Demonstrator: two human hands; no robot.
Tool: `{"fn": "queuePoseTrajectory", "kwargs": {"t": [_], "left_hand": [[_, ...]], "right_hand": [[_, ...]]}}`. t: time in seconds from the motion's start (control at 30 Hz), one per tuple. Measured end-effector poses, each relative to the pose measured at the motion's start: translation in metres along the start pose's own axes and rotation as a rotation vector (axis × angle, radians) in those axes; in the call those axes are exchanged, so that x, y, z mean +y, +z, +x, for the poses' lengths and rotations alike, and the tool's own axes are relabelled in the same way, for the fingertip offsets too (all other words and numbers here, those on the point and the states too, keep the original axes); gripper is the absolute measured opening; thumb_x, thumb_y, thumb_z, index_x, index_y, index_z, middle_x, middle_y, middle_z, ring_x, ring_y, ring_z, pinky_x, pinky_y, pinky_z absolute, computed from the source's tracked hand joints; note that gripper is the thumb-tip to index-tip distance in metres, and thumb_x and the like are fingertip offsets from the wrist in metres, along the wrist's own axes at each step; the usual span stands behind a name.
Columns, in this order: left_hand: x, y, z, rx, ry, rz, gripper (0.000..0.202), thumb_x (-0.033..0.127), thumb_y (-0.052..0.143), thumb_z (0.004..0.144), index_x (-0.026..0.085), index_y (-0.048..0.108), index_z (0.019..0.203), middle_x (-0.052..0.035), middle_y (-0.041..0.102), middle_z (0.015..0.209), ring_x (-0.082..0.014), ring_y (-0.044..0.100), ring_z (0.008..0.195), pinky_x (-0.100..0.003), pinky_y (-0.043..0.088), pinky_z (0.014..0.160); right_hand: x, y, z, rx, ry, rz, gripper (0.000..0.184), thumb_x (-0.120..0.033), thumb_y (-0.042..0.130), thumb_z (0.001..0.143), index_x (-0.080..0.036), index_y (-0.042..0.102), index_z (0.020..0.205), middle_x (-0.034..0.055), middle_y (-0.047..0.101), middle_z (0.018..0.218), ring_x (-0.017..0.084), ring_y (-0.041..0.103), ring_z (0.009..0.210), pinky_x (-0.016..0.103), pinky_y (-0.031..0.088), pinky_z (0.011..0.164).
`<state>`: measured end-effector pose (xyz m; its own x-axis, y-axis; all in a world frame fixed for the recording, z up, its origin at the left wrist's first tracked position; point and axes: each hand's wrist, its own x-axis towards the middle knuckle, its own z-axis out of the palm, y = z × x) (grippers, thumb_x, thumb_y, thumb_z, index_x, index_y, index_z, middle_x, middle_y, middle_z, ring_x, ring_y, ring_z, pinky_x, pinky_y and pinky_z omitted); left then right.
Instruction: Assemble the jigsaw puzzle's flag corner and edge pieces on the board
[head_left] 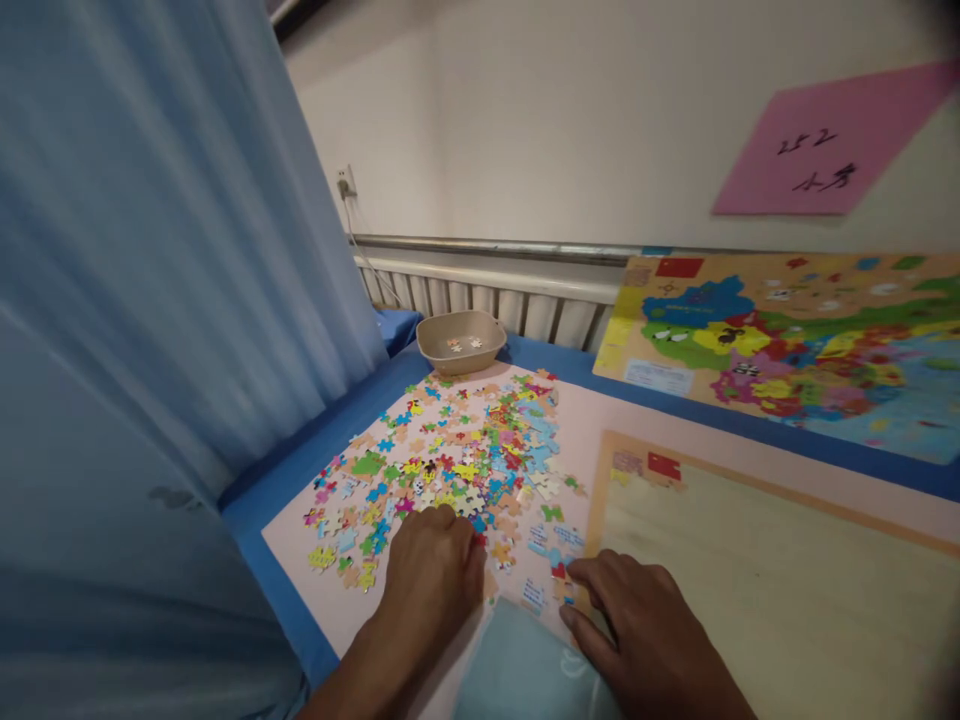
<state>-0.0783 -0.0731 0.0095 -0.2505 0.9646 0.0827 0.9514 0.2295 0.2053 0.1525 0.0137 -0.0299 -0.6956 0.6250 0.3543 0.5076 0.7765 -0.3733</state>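
Red, yellow, blue, green jigsaw pieces (pixel 465 470) lie loose beyond left hand (pixel 435 555), curled, can't tell if holding; right hand (pixel 637 610) half open, index tip by red-and-blue piece (pixel 559 568).

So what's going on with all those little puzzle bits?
A person is reaching in among loose puzzle pieces spread over a pale pink sheet. The left hand is at the near edge of the pile; whether it holds one is hidden. The right hand is beside a few pieces near the board. The board is mostly bare, with a small patch filled at its far left corner.
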Motion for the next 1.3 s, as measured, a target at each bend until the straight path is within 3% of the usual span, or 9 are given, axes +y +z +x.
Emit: {"fn": "queuePoseTrajectory", "kwargs": {"t": [0.2,0.47,0.77,0.87,0.97,1.03,1.17,1.3], "left_hand": [[0.009,0.002,0.003,-0.001,-0.067,-0.002,0.022,0.023,0.056,0.094,0.019,0.074,0.083,-0.0110,0.071,0.086,-0.0275,0.066,0.087,-0.036,0.035,0.073],[0.002,0.007,0.001,0.027,-0.055,-0.091,0.021,0.017,0.055,0.091,0.020,0.074,0.084,-0.0086,0.072,0.087,-0.0250,0.066,0.087,-0.034,0.035,0.074],[0.000,0.006,0.005,0.021,-0.060,-0.212,0.018,0.012,0.056,0.084,0.020,0.072,0.086,-0.0063,0.073,0.089,-0.0235,0.064,0.088,-0.031,0.034,0.075],[-0.001,0.011,0.004,0.074,-0.040,-0.291,0.018,0.009,0.056,0.081,0.020,0.070,0.083,-0.0056,0.071,0.085,-0.0218,0.062,0.084,-0.031,0.034,0.075],[-0.002,0.014,0.003,0.056,-0.058,-0.347,0.015,0.010,0.056,0.079,0.021,0.066,0.076,-0.0024,0.069,0.075,-0.0182,0.060,0.074,-0.029,0.034,0.069],[-0.002,0.015,0.004,0.009,-0.112,-0.510,0.012,0.013,0.056,0.079,0.021,0.063,0.075,0.0008,0.065,0.067,-0.0153,0.058,0.065,-0.026,0.034,0.063],[0.004,0.015,0.015,-0.084,-0.253,-1.126,0.004,0.022,0.063,0.076,0.021,0.061,0.080,0.0045,0.057,0.062,-0.0104,0.050,0.053,-0.022,0.033,0.053],[0.012,0.016,0.031,-0.141,-0.230,-1.224,0.010,0.024,0.068,0.071,0.018,0.065,0.079,0.0033,0.057,0.065,-0.0097,0.051,0.056,-0.022,0.038,0.055]], "right_hand": [[-0.008,-0.008,0.003,-0.036,0.013,0.039,0.017,-0.024,0.069,0.087,-0.025,0.070,0.104,0.0028,0.073,0.094,0.025,0.067,0.085,0.039,0.043,0.078],[-0.013,-0.011,0.003,-0.056,0.041,0.045,0.018,-0.019,0.069,0.086,-0.025,0.068,0.103,0.0032,0.072,0.093,0.025,0.066,0.085,0.039,0.042,0.078],[-0.018,-0.017,0.004,0.028,-0.018,0.064,0.020,-0.020,0.069,0.090,-0.025,0.065,0.108,0.0040,0.071,0.096,0.024,0.064,0.089,0.038,0.044,0.080],[-0.019,-0.018,0.005,0.021,-0.003,0.071,0.020,-0.017,0.069,0.089,-0.025,0.065,0.107,0.0040,0.072,0.098,0.025,0.065,0.090,0.039,0.046,0.081],[-0.020,-0.019,0.004,-0.007,0.044,0.112,0.015,-0.017,0.068,0.090,-0.024,0.065,0.103,0.0041,0.072,0.095,0.025,0.066,0.088,0.040,0.048,0.081],[-0.020,-0.018,0.003,-0.016,0.104,0.161,0.013,-0.018,0.066,0.090,-0.024,0.065,0.102,0.0043,0.072,0.092,0.025,0.066,0.087,0.040,0.050,0.079],[-0.020,-0.015,0.000,-0.001,0.218,0.320,0.019,-0.021,0.062,0.092,-0.025,0.066,0.111,0.0055,0.072,0.095,0.025,0.069,0.089,0.038,0.054,0.078],[-0.020,-0.015,0.000,0.018,0.273,0.401,0.023,-0.024,0.060,0.092,-0.024,0.065,0.114,0.0065,0.073,0.099,0.024,0.071,0.090,0.039,0.056,0.081]]}}
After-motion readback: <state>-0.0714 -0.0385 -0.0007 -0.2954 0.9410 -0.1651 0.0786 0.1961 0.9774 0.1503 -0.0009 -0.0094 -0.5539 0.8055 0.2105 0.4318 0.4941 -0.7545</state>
